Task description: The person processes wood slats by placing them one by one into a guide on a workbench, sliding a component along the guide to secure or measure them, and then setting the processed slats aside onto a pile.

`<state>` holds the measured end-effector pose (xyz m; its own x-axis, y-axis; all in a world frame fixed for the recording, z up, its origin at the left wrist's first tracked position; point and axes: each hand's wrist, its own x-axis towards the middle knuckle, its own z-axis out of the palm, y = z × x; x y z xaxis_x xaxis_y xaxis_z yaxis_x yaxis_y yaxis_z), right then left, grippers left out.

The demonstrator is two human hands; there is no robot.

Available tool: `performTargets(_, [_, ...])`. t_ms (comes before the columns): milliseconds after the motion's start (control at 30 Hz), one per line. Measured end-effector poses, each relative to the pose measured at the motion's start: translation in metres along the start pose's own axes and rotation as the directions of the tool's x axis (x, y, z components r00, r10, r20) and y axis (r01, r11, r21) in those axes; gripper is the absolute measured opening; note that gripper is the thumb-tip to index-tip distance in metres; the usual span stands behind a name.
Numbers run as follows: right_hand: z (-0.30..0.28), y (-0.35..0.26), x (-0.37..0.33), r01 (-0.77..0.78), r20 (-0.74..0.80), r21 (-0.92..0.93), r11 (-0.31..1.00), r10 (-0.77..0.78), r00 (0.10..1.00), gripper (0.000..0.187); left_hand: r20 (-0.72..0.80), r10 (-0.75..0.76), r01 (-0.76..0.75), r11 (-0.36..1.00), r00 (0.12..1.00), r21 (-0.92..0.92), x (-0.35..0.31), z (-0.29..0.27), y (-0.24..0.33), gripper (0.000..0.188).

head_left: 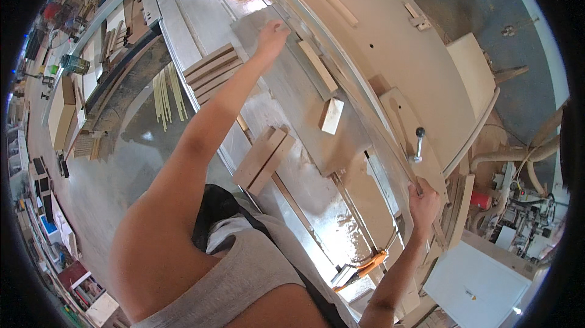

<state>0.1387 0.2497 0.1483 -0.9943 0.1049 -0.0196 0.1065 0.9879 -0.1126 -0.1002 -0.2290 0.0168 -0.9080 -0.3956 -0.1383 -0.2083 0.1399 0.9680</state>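
Note:
My left hand (273,38) reaches to the far part of the metal saw table (292,145), its fingers curled at the edge of a flat grey plate (248,26); whatever they hold is hidden. Close to it, a narrow wooden strip (318,66) lies along the long metal fence (347,53). A short pale wood block (331,116) sits just nearer than the strip. At the fence's near end, on the right, my right hand (423,200) is closed around the metal.
Stacked wooden pieces (213,72) and two thick blocks (263,158) lie left of the plate. Orange-handled pliers (368,263) rest near the front. A black-knobbed lever (419,139) stands beyond the fence, beside a wooden board (396,114). A white cabinet (478,279) is at lower right.

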Motion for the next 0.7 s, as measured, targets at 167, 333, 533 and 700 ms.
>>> performTargets(167, [0.007,-0.052,0.053,0.019,0.039,0.025,0.999,-0.020,0.999,0.027,0.016,-0.069,0.051,0.860,0.997,0.508,0.117,0.004,-0.043,0.063])
performTargets(333, [0.016,-0.122,0.074,0.014,-0.003,-0.050,0.999,-0.014,1.000,0.023,-0.120,-0.008,0.091,0.707,0.993,0.701,0.159,0.021,-0.048,0.062])
performTargets(533, [0.019,-0.079,0.014,-0.045,-0.117,0.198,0.979,0.069,0.991,0.024,-0.257,-0.109,0.255,0.716,0.960,0.649,0.195,0.028,-0.047,0.064])
performTargets(700, [0.008,-0.045,-0.068,-0.170,-0.099,0.203,0.964,0.193,0.976,0.023,-0.296,-0.116,0.272,0.779,0.948,0.565,0.197,0.015,-0.038,0.056])
